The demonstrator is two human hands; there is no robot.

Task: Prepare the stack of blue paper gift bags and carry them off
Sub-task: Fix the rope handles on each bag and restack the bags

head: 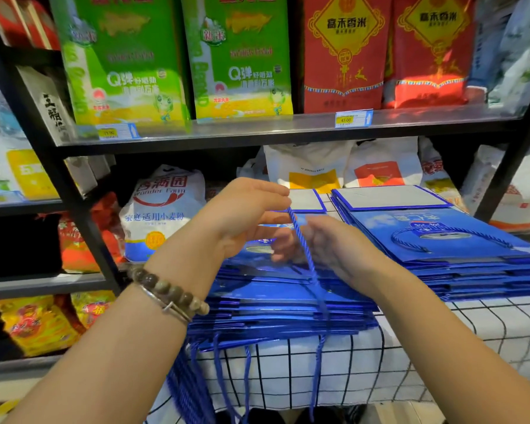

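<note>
A thick stack of flat blue paper gift bags [276, 301] lies on a checked tablecloth, with blue rope handles hanging over its near edge. A blue cord [306, 252] runs up from the stack's near edge to my hands. My left hand [245, 209], with a bead bracelet on the wrist, pinches the cord's top end above the stack. Just to the right of it, my right hand [325, 246] holds the cord lower down with curled fingers. A second stack of blue bags [459, 249] lies to the right.
The table's white cloth with black grid lines [441, 347] hangs over the front edge. Black shelving [257, 134] stands close behind, holding green and red rice bags above and white flour sacks [162, 209] below. More packaged goods fill the shelves at left.
</note>
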